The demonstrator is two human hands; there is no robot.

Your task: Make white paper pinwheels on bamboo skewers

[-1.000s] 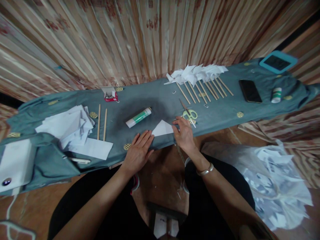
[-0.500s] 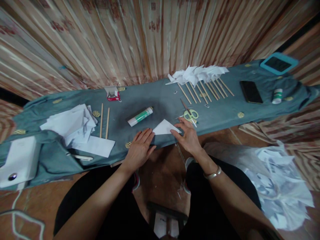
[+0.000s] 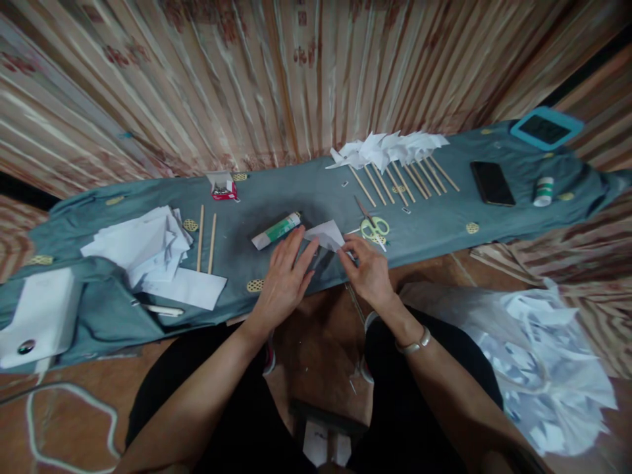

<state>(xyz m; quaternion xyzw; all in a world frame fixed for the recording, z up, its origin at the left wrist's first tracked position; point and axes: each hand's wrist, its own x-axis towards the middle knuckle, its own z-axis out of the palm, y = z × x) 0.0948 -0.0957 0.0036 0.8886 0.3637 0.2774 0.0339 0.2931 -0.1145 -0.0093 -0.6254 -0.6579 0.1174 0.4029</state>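
A folded white piece of paper (image 3: 328,234) is tilted up off the cloth, its shadow falling below it. My right hand (image 3: 366,268) pinches its right corner between thumb and fingers; a metal bangle circles that wrist. With fingers stretched and apart, my left hand (image 3: 285,276) is at the paper's left side, its fingertips close to the edge; whether they touch it I cannot tell. Just beyond that hand lies a green and white glue stick (image 3: 277,230). Scissors with light green handles (image 3: 375,228) rest to the right of the paper.
Paper pinwheels (image 3: 385,150) on wooden sticks line the back edge. At left are a pile of paper sheets (image 3: 138,243), two sticks (image 3: 212,243), a red box (image 3: 224,189) and a white device (image 3: 42,316). A phone (image 3: 492,183) lies right; a bag of pinwheels (image 3: 553,375) stands below.
The paper has been lifted from lying flat and tipped up, its right corner in my right hand. My left hand has moved forward and its fingers have spread.
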